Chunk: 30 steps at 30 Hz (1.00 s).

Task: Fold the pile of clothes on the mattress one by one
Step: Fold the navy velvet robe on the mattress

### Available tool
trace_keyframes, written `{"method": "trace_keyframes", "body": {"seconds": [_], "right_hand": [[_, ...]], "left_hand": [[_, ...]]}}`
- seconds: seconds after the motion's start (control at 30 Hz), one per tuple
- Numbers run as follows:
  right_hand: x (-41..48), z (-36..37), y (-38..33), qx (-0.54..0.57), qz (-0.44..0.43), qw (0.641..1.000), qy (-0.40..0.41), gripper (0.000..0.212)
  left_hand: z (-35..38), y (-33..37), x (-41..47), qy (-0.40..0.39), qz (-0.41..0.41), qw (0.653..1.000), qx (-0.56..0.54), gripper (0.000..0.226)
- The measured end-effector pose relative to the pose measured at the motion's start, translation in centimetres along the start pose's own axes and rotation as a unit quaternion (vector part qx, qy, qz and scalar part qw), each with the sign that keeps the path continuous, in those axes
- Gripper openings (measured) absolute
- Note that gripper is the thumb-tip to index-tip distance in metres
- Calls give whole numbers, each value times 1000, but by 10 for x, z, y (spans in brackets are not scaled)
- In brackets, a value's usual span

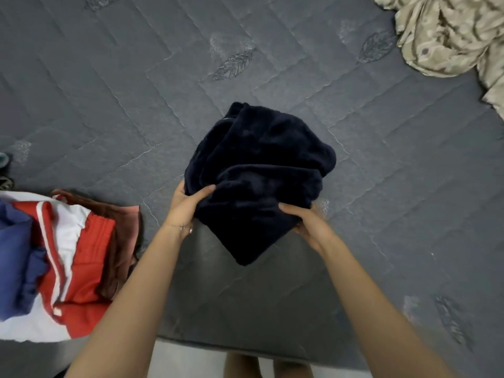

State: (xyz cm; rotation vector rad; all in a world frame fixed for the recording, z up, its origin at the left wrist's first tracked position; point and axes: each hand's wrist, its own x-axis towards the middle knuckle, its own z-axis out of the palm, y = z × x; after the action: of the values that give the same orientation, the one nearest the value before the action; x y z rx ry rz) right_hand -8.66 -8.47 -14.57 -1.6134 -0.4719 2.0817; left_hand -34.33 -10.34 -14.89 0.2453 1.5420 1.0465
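Navy fleece garment [259,170] bunched at centre over grey mattress [109,91], one corner hanging toward 6 o'clock. Left hand [188,207] grips its 8 o'clock edge, right hand [309,223] grips its 5 o'clock edge. Red-white-blue clothes pile [68,255] at 8 o'clock; beige patterned cloth [450,31] at 1 o'clock.

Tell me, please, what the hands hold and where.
The left hand and right hand grip the bunched navy garment by its near edge, one each side.

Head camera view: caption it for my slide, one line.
Left hand and right hand grip a bunched navy garment over the grey mattress; colourful clothes lie left, beige cloth upper right.
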Motion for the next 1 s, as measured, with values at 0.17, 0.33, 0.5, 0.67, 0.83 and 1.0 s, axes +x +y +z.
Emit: {"method": "trace_keyframes", "body": {"seconds": [0.17, 0.33, 0.5, 0.67, 0.83, 1.0], "right_hand": [[-50, -39, 48, 23, 39, 999, -11, 72], [-84, -56, 86, -33, 122, 992, -28, 67], [-95, -54, 58, -261, 137, 955, -18, 61], [-74, -66, 26, -356, -223, 866, 273, 55], [-28, -72, 11, -340, -118, 924, 128, 128], [-4, -67, 19, -297, -93, 948, 61, 103]], "left_hand": [[17, -14, -18, -57, -11, 994, 89, 31], [27, -22, -21, -92, 19, 977, 193, 37], [17, -35, -18, -8, 74, 966, 248, 55], [10, -50, -53, 17, -1, 993, 120, 88], [-7, -79, -69, -47, -78, 984, 153, 116], [1, -100, -73, -41, -95, 982, 156, 76]]}}
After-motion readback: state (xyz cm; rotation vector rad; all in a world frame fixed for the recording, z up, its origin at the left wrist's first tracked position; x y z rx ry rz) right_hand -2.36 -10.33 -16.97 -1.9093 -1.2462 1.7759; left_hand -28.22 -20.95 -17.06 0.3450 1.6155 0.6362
